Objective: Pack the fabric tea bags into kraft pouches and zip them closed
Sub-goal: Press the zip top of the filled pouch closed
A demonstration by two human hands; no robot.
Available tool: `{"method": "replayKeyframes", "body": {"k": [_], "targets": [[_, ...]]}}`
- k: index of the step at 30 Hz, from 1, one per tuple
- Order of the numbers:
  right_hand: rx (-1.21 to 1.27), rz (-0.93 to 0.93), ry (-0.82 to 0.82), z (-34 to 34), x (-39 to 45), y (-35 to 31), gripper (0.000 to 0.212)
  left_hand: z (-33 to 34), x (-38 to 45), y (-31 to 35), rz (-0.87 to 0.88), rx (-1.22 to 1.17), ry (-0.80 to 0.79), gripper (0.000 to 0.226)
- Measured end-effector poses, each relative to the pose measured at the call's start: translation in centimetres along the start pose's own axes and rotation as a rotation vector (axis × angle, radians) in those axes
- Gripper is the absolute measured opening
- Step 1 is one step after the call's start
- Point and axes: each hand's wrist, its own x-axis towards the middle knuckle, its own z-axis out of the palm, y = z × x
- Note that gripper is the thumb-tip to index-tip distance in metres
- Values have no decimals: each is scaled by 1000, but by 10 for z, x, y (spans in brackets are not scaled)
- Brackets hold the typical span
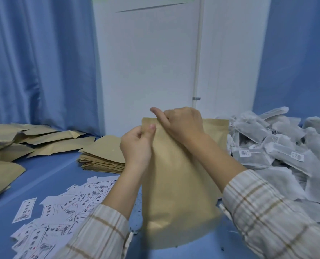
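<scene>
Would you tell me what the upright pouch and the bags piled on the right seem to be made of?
Pouch: matte tan kraft paper by its dull, fibrous look; any lining is hidden. Tea bags: thin, whitish, semi-sheer fabric, probably non-woven, since dark contents show through.

Brown pouch (179,184), blue table (49,176), blue curtain (39,58), white door (148,58), grey-white tea bags (279,146), white labels (62,208) with black print, cream sleeves (267,217) with brown checks
</scene>
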Motion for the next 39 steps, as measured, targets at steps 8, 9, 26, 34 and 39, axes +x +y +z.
{"method": "replayKeyframes", "body": {"k": [8,9,26,34,39], "targets": [[71,64,-61,2,-3,28,63,-14,7,-5,-101,-248,-5,25],[55,77,-67,1,-4,32,61,-15,8,-5,-90,-237,-12,22],[53,219,-348,-12,0,74,64,-22,13,-1,-57,-153,-47,34],[-2,33,-126,1,17,-34,60,1,1,4,4,117,-50,38],[66,122,-194,8,14,-33,63,-5,3,-4,81,173,-72,38]]}}
